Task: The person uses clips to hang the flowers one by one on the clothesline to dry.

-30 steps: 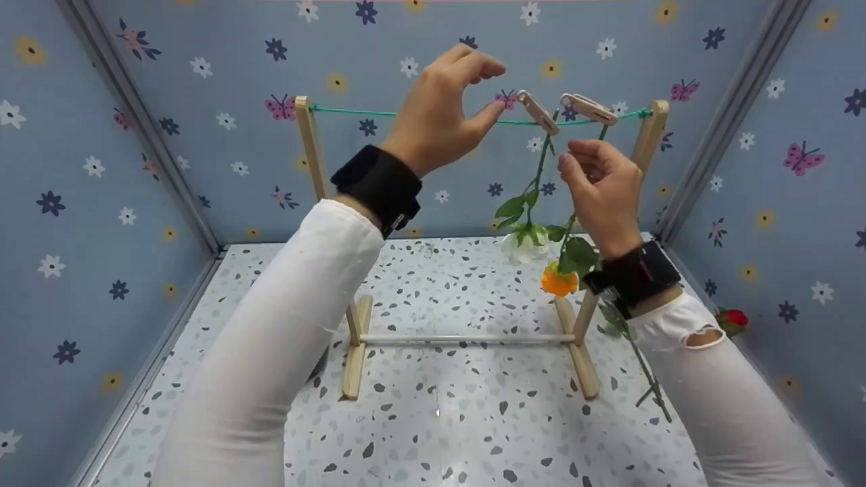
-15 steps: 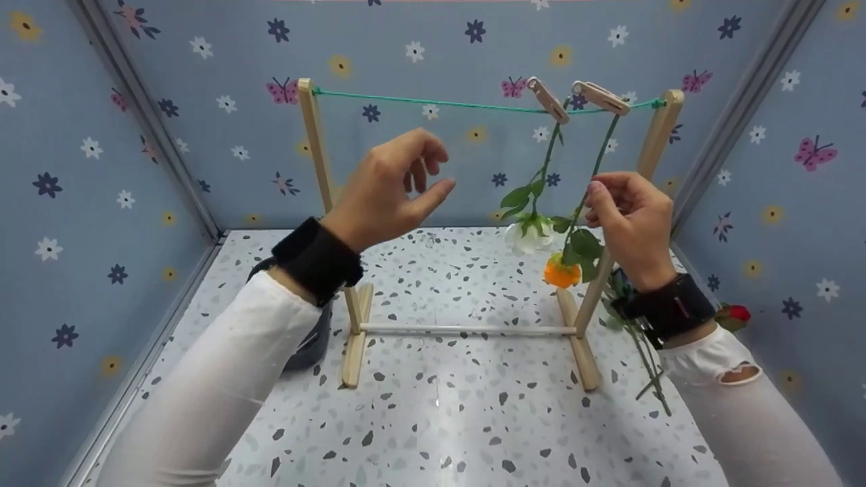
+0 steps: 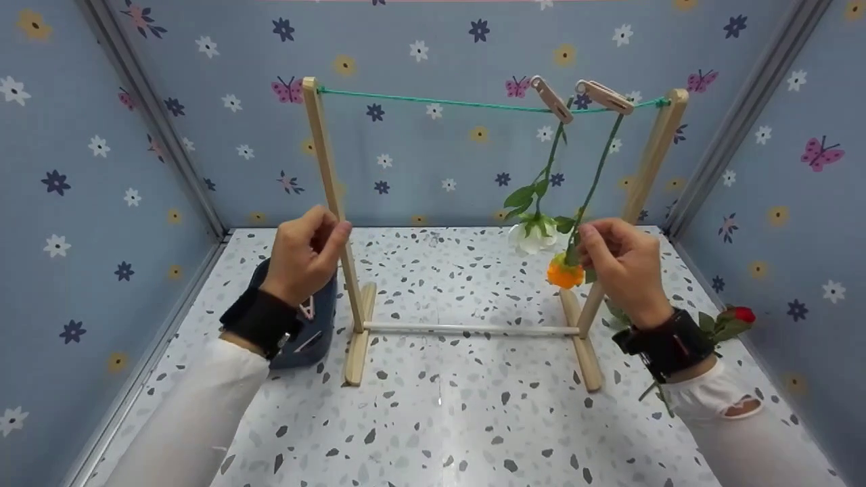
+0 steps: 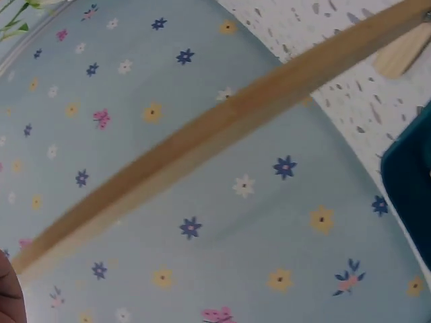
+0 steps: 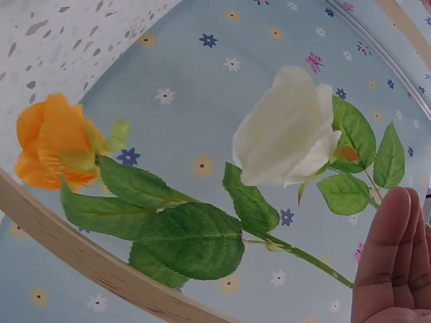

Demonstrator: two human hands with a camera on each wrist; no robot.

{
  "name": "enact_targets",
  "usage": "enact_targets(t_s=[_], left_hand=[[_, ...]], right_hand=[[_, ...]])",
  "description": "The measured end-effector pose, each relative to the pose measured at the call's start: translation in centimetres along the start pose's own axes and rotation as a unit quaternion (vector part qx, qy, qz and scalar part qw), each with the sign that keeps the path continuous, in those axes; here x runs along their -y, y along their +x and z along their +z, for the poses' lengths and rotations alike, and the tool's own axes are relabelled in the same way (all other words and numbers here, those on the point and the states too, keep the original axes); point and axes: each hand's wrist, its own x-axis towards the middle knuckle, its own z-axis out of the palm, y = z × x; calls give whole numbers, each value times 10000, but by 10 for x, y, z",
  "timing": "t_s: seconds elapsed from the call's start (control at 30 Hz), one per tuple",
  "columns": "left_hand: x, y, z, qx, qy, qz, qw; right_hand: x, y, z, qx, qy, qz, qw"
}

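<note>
My left hand (image 3: 302,257) is beside the rack's left post (image 3: 331,182), above a dark blue basket (image 3: 327,321), its fingers loosely curled round nothing. Near the orange rose (image 3: 565,272) is my right hand (image 3: 626,267), holding nothing; in the right wrist view its fingers (image 5: 384,249) look fairly straight beside the stem. That rose and a white rose (image 3: 533,238) hang upside down from a green cord (image 3: 433,101). One wooden clothespin (image 3: 551,99) clips the white rose's stem, and another clothespin (image 3: 605,97) the orange one's. Inside the basket, a pale clothespin (image 3: 308,308) partly shows.
The wooden rack stands on a speckled table (image 3: 440,419), a white rod (image 3: 467,329) joining its feet. A red rose (image 3: 743,315) lies at the right, partly behind my right wrist. Flower-patterned walls (image 3: 406,169) enclose the back and sides.
My left hand has come down and left from the cord to above the basket. My right hand has dropped from below the clothespins to beside the orange rose. The basket is more visible.
</note>
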Motion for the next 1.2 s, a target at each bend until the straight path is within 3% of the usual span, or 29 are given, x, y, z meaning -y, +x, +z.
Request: enact_targets(t_s=[0.13,0.3,0.43,0.5,0.57,0.67,0.73,0.8,0.9,1.03,1.2], left_hand=[[32,-21,-8,-495,673,-496,9953],[72,-46,-21,-200,1675,-1279,9773],[91,-59,-30,732,1774,-2194,9566],[96,-63,-32,1453,1720,-2626,9383],[101,-65,-33,2214,1718,-2913,9147],[110,-68,-31,3079,1940,-3106,8781],[118,-71,-29,3419,2168,-3203,8564],[124,-73,-26,3636,2396,-3213,8409],[130,-79,-21,3883,2618,-3112,8270],[136,-87,-15,4102,2760,-2937,8181],[145,-92,-13,4282,2767,-3050,8044]], right_hand=[[-11,-14,0,187,-12,-80,9998],[-21,-31,3,327,-46,-128,9994],[-28,-41,7,375,-104,-104,9992],[-33,-46,8,411,-150,-147,9989],[-39,-50,9,471,-158,-153,9986],[-46,-58,11,613,-170,-36,9980],[-49,-64,12,732,-186,88,9971],[-54,-70,13,869,-234,182,9958],[-59,-78,14,1110,-271,242,9932],[-65,-86,17,1343,-376,221,9900],[-68,-93,21,1616,-554,336,9847]])
